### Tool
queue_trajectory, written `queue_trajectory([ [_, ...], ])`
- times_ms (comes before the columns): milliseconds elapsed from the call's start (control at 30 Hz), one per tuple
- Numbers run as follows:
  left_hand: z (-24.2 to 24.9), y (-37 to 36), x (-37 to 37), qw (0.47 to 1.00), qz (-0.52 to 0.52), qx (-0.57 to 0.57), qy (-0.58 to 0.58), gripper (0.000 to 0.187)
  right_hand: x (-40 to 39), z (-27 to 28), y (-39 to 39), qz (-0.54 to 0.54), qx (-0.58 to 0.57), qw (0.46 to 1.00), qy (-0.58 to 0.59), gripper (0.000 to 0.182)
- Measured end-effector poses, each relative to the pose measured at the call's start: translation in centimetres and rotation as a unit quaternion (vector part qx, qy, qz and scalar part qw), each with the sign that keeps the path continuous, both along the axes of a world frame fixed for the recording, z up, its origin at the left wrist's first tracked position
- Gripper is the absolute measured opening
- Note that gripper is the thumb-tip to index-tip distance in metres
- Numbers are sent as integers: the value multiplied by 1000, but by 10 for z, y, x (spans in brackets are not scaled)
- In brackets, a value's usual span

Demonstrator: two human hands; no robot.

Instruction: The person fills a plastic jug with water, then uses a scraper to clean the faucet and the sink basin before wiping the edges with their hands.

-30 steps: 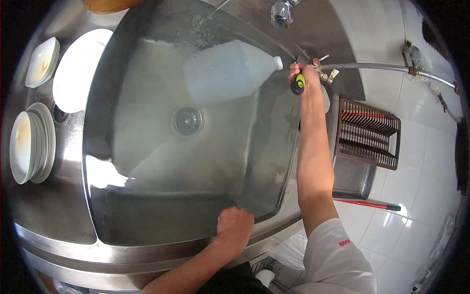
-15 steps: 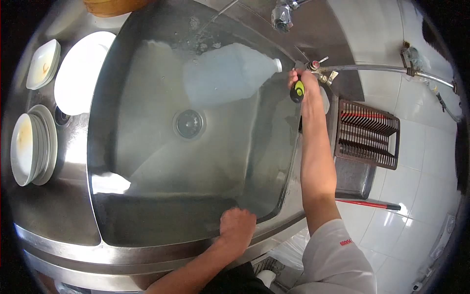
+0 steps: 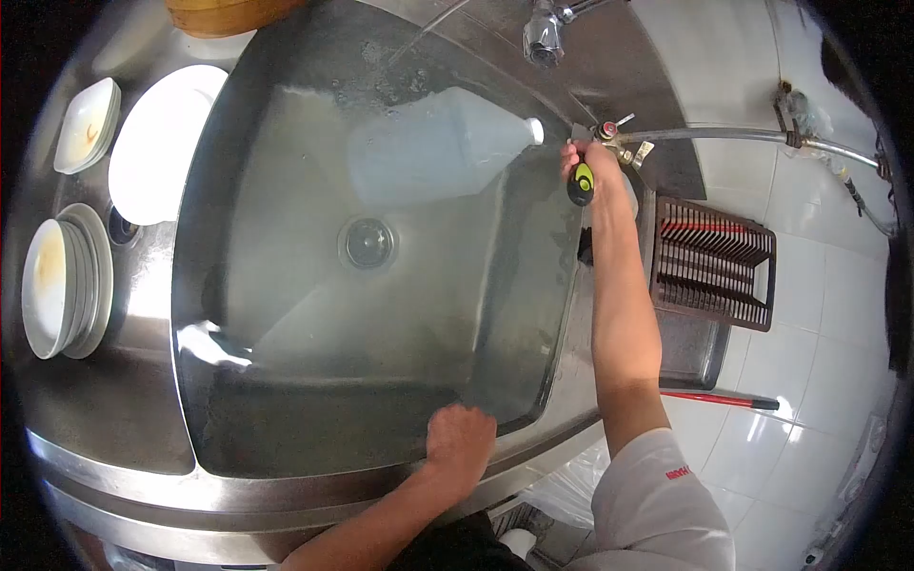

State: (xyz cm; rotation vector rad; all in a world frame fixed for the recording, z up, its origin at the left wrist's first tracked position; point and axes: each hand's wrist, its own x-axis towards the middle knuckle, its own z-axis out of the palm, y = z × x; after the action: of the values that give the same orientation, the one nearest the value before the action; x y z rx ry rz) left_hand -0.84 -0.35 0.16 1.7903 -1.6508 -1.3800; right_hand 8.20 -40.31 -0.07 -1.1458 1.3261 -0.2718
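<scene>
My right hand (image 3: 592,162) is closed around a tool with a black and lime-green handle (image 3: 582,185), at the sink's right back corner. A flat grey piece shows just beyond the fist, close to the valve with a red knob (image 3: 609,129). My left hand (image 3: 461,442) is curled into a fist at the sink's front edge; its fingers are turned away, and I cannot tell whether anything is in them. Between the hands lies the steel sink (image 3: 381,333), filled with cloudy water. A large translucent plastic jug (image 3: 428,147) with a white cap floats in it on its side.
Stacked small dishes (image 3: 88,124), a large white plate (image 3: 157,143) and stacked bowls (image 3: 62,281) stand on the left counter. A bamboo steamer (image 3: 224,14) sits at the back. To the right are a brown slotted rack (image 3: 714,262) and a red-handled pole (image 3: 721,398).
My right hand and the tool have shifted slightly toward me. The jug has drifted a little to the left. My left hand stays in place.
</scene>
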Motion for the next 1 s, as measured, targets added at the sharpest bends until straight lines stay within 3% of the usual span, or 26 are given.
queue_trajectory([
  [33, 0, -1, 0, 1000, -1, 3, 1, 10, -2, -5, -5, 0, 22, 1000, -4, 10],
  [67, -1, 0, -2, 1000, -5, 8, 4, 10, -3, -12, -10, 27, -36, 999, 12, 10],
  [200, -2, 0, -4, 1000, 5, 1, 0, 11, -9, -1, 27, -13, -87, 996, 19, 7],
  [300, 0, -2, -2, 1000, 4, 9, 8, 11, -41, 0, 31, 0, -58, 997, 49, 10],
  [500, -6, -5, -10, 1000, 6, 11, 15, 11, -45, 1, 58, 47, -192, 978, 65, 11],
  [567, -4, -5, -7, 1000, 14, 15, 19, 11, -40, -1, 58, 125, -319, 920, 189, 16],
  [633, -1, -6, -2, 1000, -1, 20, 20, 11, -33, 4, 57, 213, -443, 802, 340, 21],
  [767, 0, -4, -4, 1000, 10, 19, 18, 12, -45, -14, 30, 261, -501, 708, 424, 31],
  [867, -5, -3, -8, 1000, 13, 2, 11, 12, -40, -17, 43, 255, -527, 672, 453, 35],
  [1000, 0, -4, -6, 1000, 13, 20, 9, 11, -25, -18, 60, 224, -512, 674, 483, 39],
])
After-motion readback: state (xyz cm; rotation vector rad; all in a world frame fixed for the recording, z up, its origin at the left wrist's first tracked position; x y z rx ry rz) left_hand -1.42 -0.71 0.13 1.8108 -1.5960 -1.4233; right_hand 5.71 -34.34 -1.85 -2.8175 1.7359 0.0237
